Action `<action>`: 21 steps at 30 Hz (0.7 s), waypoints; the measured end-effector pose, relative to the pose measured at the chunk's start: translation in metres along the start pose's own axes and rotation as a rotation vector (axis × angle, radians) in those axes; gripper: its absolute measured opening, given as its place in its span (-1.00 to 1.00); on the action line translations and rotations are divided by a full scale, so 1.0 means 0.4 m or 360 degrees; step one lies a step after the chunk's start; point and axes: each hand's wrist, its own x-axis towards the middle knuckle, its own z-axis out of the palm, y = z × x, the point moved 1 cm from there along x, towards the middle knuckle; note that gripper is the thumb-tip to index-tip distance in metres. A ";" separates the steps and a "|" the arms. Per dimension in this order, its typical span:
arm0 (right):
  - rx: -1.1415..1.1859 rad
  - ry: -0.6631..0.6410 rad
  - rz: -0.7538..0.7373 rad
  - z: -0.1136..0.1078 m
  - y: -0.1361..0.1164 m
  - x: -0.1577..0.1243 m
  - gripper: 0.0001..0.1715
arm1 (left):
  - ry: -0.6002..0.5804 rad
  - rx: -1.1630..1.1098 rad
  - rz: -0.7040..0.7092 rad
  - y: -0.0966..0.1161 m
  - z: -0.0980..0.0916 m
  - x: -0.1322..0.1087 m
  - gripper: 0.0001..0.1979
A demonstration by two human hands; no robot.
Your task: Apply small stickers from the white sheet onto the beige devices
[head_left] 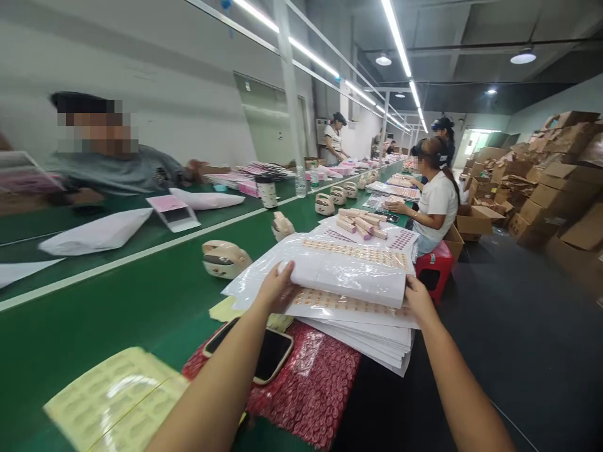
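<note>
Between my two hands is a white sheet (348,276) with a glossy film, its near part folded or curled over so the plain back shows. My left hand (277,287) grips its left end, thumb on top. At its right end my right hand (417,297) pinches the edge. Beneath lies a stack of sheets (372,339) printed with rows of small orange and brown stickers. Several slim pink boxes (362,223) rest on another printed sheet just beyond. A phone (274,355), partly hidden by my left forearm, lies on red bubble wrap (325,383).
A yellow sheet (117,395) of sticker-like shapes lies at lower left. Beige handheld devices (226,258) line the green table (155,301). A patterned cup (266,191) stands farther back. Co-workers sit across and along the table; cardboard boxes (546,207) pile up at right.
</note>
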 end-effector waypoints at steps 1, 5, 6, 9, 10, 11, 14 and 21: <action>0.0112 0.0051 0.0053 -0.010 0.001 0.002 -0.75 | 0.0012 0.0061 0.0049 0.001 0.005 -0.001 -0.54; 0.0255 0.0447 0.0149 -0.080 0.023 -0.018 -0.58 | 0.0065 0.0329 0.0294 0.015 0.001 -0.056 -0.30; 0.0215 0.0498 0.0126 -0.095 0.031 -0.030 -0.56 | 0.0034 0.0395 0.0369 0.020 -0.009 -0.089 -0.26; 0.0056 0.0502 0.0007 -0.110 0.048 -0.085 -0.59 | -0.0178 0.0581 0.0545 0.039 -0.063 -0.235 -0.29; -0.0023 0.0492 -0.0063 -0.101 0.047 -0.108 -0.60 | -0.0254 0.0638 0.0578 0.047 -0.089 -0.295 -0.34; -0.0108 0.0463 -0.0148 -0.084 0.043 -0.134 -0.62 | -0.0367 0.0728 0.0618 0.056 -0.118 -0.357 -0.41; -0.0288 0.0172 -0.0460 0.021 0.011 -0.217 -0.68 | -0.0721 0.1487 0.0702 0.073 -0.207 -0.532 -0.51; -0.0274 -0.1145 -0.0970 0.384 -0.105 -0.412 -0.81 | -0.0317 0.2304 -0.0052 0.044 -0.354 -0.795 -0.62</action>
